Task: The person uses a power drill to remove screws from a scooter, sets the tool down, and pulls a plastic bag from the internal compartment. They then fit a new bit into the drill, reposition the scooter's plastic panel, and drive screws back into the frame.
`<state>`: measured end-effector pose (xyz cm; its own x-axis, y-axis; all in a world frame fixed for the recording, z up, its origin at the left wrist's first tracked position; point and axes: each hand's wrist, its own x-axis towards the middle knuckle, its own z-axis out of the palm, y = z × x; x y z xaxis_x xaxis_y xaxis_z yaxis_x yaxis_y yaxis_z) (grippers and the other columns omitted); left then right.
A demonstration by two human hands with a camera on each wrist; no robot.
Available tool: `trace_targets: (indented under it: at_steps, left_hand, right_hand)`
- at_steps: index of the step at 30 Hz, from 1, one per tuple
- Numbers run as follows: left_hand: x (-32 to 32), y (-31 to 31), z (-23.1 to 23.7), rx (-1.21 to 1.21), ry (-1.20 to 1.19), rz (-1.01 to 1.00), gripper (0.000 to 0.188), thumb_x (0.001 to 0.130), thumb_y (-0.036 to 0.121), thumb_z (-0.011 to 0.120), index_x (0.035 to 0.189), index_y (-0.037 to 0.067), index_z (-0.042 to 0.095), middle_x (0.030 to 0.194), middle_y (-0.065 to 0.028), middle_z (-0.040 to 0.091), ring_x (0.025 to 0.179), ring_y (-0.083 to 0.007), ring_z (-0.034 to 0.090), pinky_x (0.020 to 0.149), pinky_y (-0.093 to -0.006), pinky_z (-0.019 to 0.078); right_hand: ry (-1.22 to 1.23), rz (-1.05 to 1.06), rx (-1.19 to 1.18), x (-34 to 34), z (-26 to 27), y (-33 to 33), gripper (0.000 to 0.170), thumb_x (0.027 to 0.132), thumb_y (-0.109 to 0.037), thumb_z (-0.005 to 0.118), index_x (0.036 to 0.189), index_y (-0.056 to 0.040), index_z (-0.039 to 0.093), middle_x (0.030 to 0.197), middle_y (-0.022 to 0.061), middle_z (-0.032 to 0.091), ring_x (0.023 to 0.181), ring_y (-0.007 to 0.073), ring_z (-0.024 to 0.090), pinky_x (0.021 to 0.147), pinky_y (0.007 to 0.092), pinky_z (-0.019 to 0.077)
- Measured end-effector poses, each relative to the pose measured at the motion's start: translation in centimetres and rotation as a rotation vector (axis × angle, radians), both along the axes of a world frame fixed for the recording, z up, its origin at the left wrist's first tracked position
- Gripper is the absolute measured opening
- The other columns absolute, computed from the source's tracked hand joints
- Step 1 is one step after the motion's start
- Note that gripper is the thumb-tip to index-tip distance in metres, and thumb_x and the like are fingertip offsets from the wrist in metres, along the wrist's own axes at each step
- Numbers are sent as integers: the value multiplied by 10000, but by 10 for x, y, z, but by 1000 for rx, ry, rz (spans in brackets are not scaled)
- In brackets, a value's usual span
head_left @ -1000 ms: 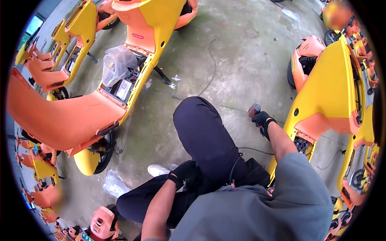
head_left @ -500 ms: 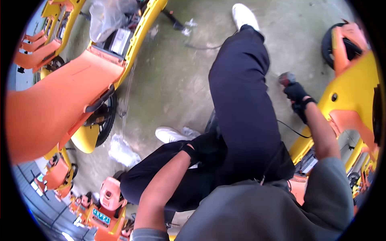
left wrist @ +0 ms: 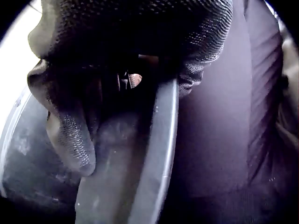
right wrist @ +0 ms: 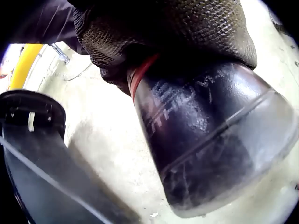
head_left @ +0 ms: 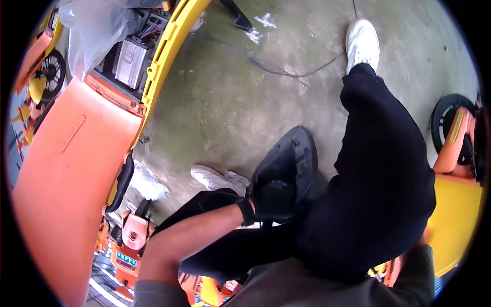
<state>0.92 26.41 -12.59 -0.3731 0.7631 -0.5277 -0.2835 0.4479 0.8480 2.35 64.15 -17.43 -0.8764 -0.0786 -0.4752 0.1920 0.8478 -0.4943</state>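
Note:
My left hand (head_left: 274, 200), in a black glove, grips a dark hollow plastic shell (head_left: 303, 153) with a rounded end, between my legs. In the left wrist view the shell's curved rim (left wrist: 163, 149) runs up under the glove, and one gloved finger (left wrist: 74, 144) reaches down over its inside. The leg hides my right hand in the head view. In the right wrist view, my gloved right hand (right wrist: 168, 37) holds a dark power tool (right wrist: 201, 135) with a red band and worn lettering, its wide end pointing down. The shell's tabbed end (right wrist: 32, 116) appears left of the tool.
An orange and yellow scooter (head_left: 76, 163) stands at the left with its bay open, a silver box (head_left: 132, 61) and a plastic bag (head_left: 97, 36) in it. Another scooter (head_left: 455, 215) stands at the right. A black cable (head_left: 296, 75) lies on the concrete floor (head_left: 225, 117).
The view has shifted and my raised leg appears farther right. The shell has come into sight at my left hand. My right hand, with the tool, has dropped behind the leg.

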Motion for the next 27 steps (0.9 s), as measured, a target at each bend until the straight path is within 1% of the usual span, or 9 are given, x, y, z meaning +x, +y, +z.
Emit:
trace_targets:
  at_steps: [2, 3, 8, 10, 20, 22, 23, 26, 27]
  left_hand:
    - [-46, 14, 16, -106, -18, -19, 327, 754, 355, 642, 721, 32, 678, 683, -192, 631, 662, -353, 624, 633, -420, 500]
    - [-71, 23, 24, -156, -103, -134, 286, 766, 314, 620, 754, 37, 689, 723, -195, 644, 703, -350, 634, 658, -417, 506]
    - [-122, 58, 31, -113, 42, -2, 244, 755, 270, 600, 776, 48, 698, 771, -177, 662, 788, -346, 640, 726, -424, 505]
    - [-150, 65, 36, -134, -23, -88, 261, 747, 280, 605, 791, 43, 702, 802, -183, 666, 818, -346, 641, 747, -418, 505]
    - [-188, 111, -4, -220, -28, -36, 276, 676, 237, 608, 800, 9, 701, 822, -198, 667, 828, -357, 643, 749, -405, 508]
    - [-201, 115, -4, -198, -43, -198, 289, 665, 241, 605, 817, 16, 705, 840, -201, 669, 846, -345, 644, 780, -396, 501]
    - [-206, 117, -3, -198, -29, -197, 289, 665, 241, 605, 817, 16, 705, 840, -201, 669, 846, -345, 644, 780, -396, 501]
    - [-211, 118, -5, -170, 69, -217, 312, 717, 288, 639, 822, 0, 696, 808, -194, 666, 772, -318, 635, 737, -404, 487]
    - [-202, 113, -12, -36, 559, 45, 305, 722, 285, 653, 815, -2, 696, 796, -175, 668, 771, -291, 635, 736, -398, 484]
  right_hand:
    - [-53, 36, 23, -14, 1, 17, 318, 822, -66, 532, 1128, -62, 618, 896, 37, 673, 766, 171, 638, 676, 306, 502]
    - [-79, 54, 30, -23, 3, 26, 317, 823, -66, 532, 1128, -61, 619, 897, 38, 674, 767, 171, 638, 677, 306, 502]
    - [-168, 153, 53, -76, 10, 75, 312, 825, -70, 530, 1123, -60, 621, 901, 42, 675, 772, 173, 641, 680, 306, 503]
    - [-201, 188, 58, -98, 10, 91, 310, 826, -71, 529, 1122, -60, 621, 903, 44, 676, 774, 173, 642, 681, 306, 504]
    - [-232, 321, 74, -181, 6, 143, 300, 831, -77, 525, 1113, -58, 626, 912, 52, 680, 784, 177, 646, 688, 307, 506]
    - [-224, 332, 82, -195, 4, 151, 298, 832, -79, 524, 1111, -58, 626, 913, 53, 680, 786, 178, 647, 689, 307, 507]
    - [-218, 332, 87, -201, 4, 154, 297, 832, -79, 524, 1110, -58, 627, 914, 54, 681, 787, 178, 648, 690, 307, 507]
    - [-185, 362, 80, -206, -3, 162, 295, 834, -81, 523, 1108, -57, 628, 917, 57, 682, 790, 179, 649, 692, 307, 508]
    - [-181, 386, 67, -194, -6, 165, 294, 834, -82, 523, 1107, -57, 629, 918, 57, 682, 791, 179, 650, 693, 307, 508]
